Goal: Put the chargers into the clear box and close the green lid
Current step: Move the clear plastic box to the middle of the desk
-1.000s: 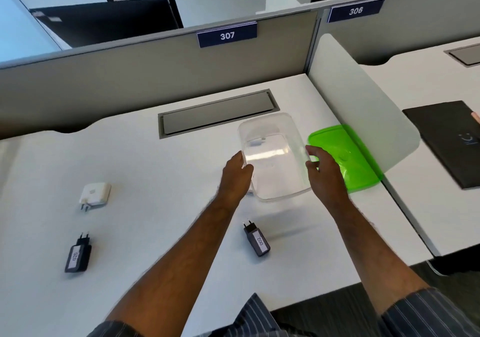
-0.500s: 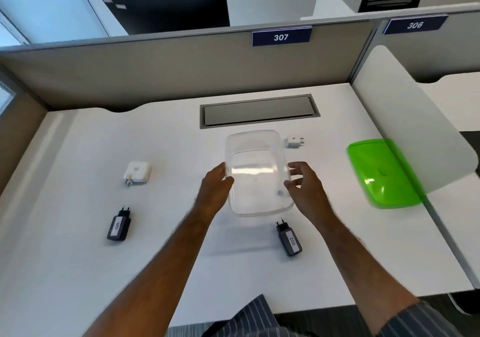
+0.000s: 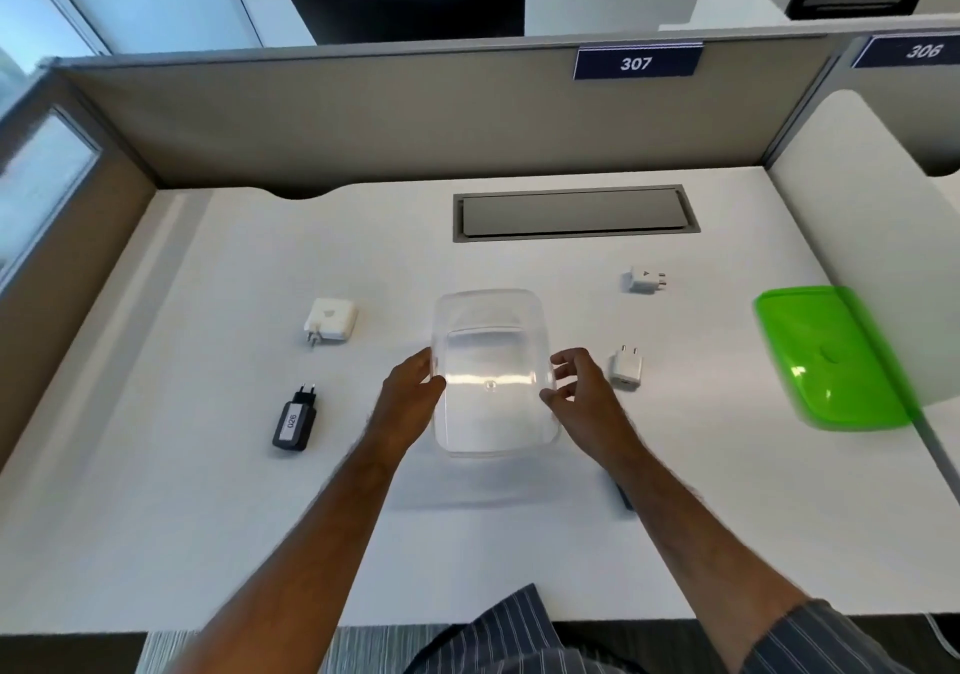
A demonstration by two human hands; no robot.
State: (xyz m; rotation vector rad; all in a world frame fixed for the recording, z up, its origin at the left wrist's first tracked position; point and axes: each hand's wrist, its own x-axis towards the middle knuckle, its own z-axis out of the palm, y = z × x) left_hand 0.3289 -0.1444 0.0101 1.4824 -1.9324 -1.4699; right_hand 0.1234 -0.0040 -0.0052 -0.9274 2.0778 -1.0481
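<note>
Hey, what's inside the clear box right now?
The clear box looks empty: only glare and the white desk show through it. No charger is inside. The left hand covers a bit of its left wall, hiding little.

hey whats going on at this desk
A person is setting an empty clear box mid-desk, left hand on its left side, right hand open beside its right side. The chargers, like the black charger, all lie outside it. The green lid lies off to the right.
</note>
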